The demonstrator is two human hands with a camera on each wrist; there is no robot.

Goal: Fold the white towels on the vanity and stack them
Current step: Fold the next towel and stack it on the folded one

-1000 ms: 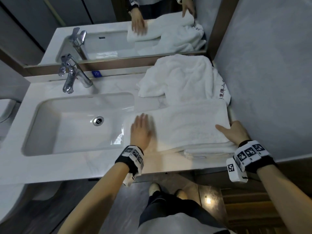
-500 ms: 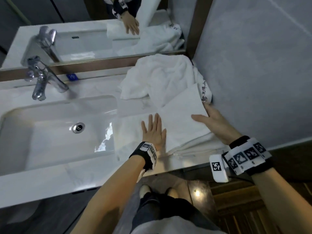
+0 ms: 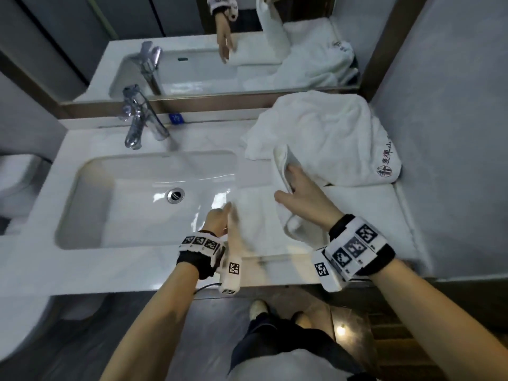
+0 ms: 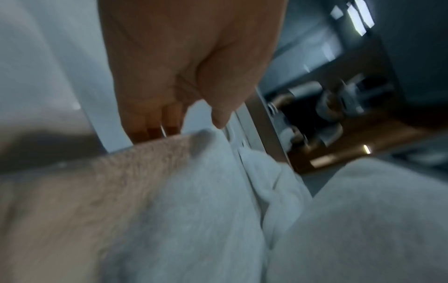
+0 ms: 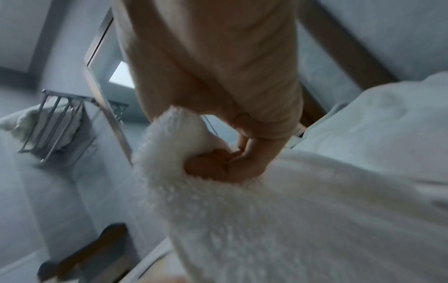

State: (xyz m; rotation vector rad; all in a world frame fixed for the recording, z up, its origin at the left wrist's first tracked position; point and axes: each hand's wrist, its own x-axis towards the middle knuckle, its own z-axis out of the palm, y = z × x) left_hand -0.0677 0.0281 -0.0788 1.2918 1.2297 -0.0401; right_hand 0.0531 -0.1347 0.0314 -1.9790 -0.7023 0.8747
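The right hand's fingers (image 5: 218, 166) were curled round the lifted edge of a towel (image 3: 258, 215), carrying it over leftward. The left hand (image 3: 217, 218) lay open, fingers straight, pressing the towel's left end by the sink (image 3: 132, 199). So this fold looked mid-way (one more crease at least, I judged). A crumpled towel (image 3: 324, 138) sat far right on the desk (image 3: 137, 268), unfolded; no stack showed.

head downward, wrists close, towel (image 3: 277, 171) shared
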